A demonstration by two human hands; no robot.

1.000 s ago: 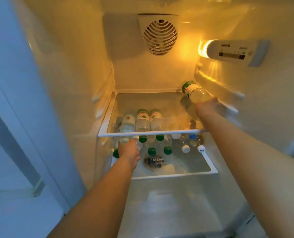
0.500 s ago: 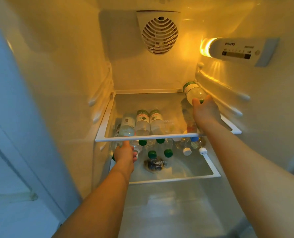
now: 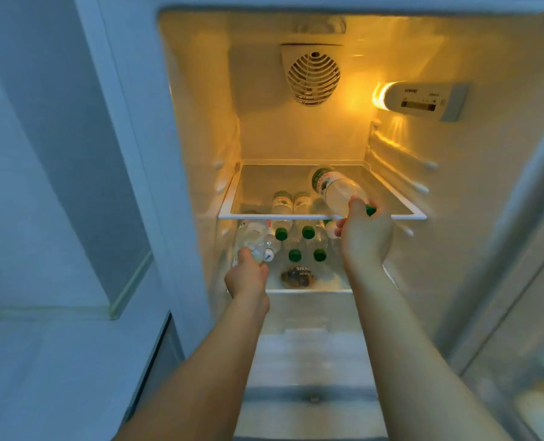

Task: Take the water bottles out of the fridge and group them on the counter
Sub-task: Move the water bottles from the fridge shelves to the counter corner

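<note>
The fridge is open and lit yellow inside. My right hand (image 3: 364,238) grips a clear water bottle (image 3: 336,190) by its green-capped neck, the bottle tilted up over the glass shelf (image 3: 391,214). My left hand (image 3: 248,276) holds a second clear bottle (image 3: 251,238) at its near end, in front of the lower shelf. Several more bottles with green caps (image 3: 296,237) lie side by side on the lower shelf under the glass one. Their far ends show through the glass.
A round fan grille (image 3: 313,78) sits on the back wall and a lit control box (image 3: 420,100) on the right wall. A pale counter (image 3: 57,361) lies to the left of the fridge. The fridge door (image 3: 535,313) stands open at right.
Both hands have pulled back toward me, each with a bottle. The right bottle came away from the back right corner; the left bottle slid out from the lower shelf. The view has backed away.
</note>
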